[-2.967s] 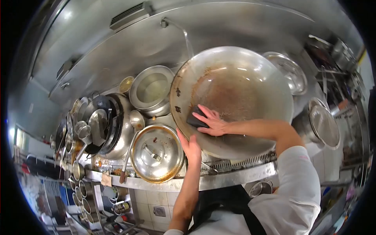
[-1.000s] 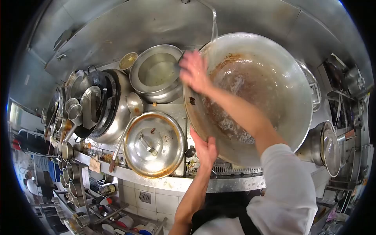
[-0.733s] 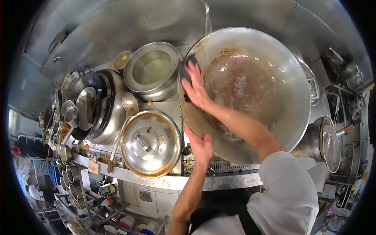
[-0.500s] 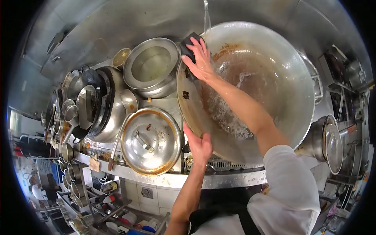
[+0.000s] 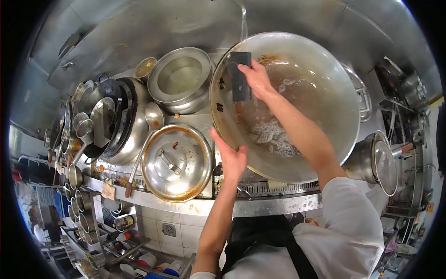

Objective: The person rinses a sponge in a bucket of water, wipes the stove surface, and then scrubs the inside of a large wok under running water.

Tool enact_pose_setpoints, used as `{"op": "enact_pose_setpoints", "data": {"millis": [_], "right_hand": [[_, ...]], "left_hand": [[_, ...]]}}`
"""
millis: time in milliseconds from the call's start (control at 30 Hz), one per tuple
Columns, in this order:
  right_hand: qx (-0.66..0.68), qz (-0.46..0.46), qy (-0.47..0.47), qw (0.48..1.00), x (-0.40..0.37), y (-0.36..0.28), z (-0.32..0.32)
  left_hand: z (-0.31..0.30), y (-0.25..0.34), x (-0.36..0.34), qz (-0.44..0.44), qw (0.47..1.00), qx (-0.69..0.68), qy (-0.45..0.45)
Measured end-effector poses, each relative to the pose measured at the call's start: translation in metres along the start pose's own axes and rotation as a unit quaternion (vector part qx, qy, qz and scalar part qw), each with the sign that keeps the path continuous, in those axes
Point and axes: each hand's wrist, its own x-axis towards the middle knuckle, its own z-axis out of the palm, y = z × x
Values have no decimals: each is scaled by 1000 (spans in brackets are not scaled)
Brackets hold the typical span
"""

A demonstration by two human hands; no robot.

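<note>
Black sponge; silver wok, brown residue.

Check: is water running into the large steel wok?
Running: a thin water stream falls at the far rim of the large round steel wok, beside the dark rectangular sponge; white foam pools inside.

No readable text was found. Wok, sponge, lid and pot carried no legible marks; jars low on the left were too blurred to read.
</note>
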Motion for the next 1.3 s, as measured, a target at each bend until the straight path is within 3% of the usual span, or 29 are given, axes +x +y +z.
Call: {"op": "enact_pose_setpoints", "data": {"millis": [33,67,100,167,233,333,400,433,500,567,600,667,767,833,900,1000,1200,1300], "right_hand": [[187,58,-30,980,-11,-10,-15],[368,112,-60,921,-20,-23,-28],[364,106,-58,923,-28,-36,-40],[383,149,-84,908,-51,-56,-58],[356,124,-71,924,-70,-67,-61],[318,115,-51,940,-98,-72,-57],[310,122,-43,942,-115,-85,-52],[312,167,-52,934,-128,-99,-50],[315,210,-61,924,-147,-110,-49],[466,200,-222,833,-162,-111,-52],[466,199,-224,833,-172,-110,-54],[283,153,-253,912,-191,-109,-55],[223,121,-244,936,-209,-109,-47],[210,98,-257,938,-218,-114,-44],[199,84,-271,938,-232,-119,-40],[203,92,-315,923,-242,-124,-34],[122,152,-393,899,-255,-150,-38],[126,93,-430,889,-258,-147,-34]], "left_hand": [[-1,9,1,5,1000,-7,-1],[-3,21,2,55,995,54,55],[-5,30,5,102,982,115,111],[-14,41,19,132,973,154,111],[-14,59,38,71,983,-162,39],[-12,83,53,-3,979,-206,-7],[-18,84,57,13,982,-178,-60],[-20,80,57,28,982,-149,-113],[-16,62,54,70,980,-171,-69],[-24,57,49,14,975,-222,-7],[-27,54,43,14,975,-220,27],[-39,48,33,29,975,-217,35],[-56,44,11,69,964,-257,26],[-76,45,-1,-5,966,-256,-23],[-95,46,-17,-24,971,-230,-64],[-116,64,-37,-69,934,-309,-166],[-153,58,-49,-49,946,-270,-174],[-167,58,-55,-31,949,-255,-182]]}}
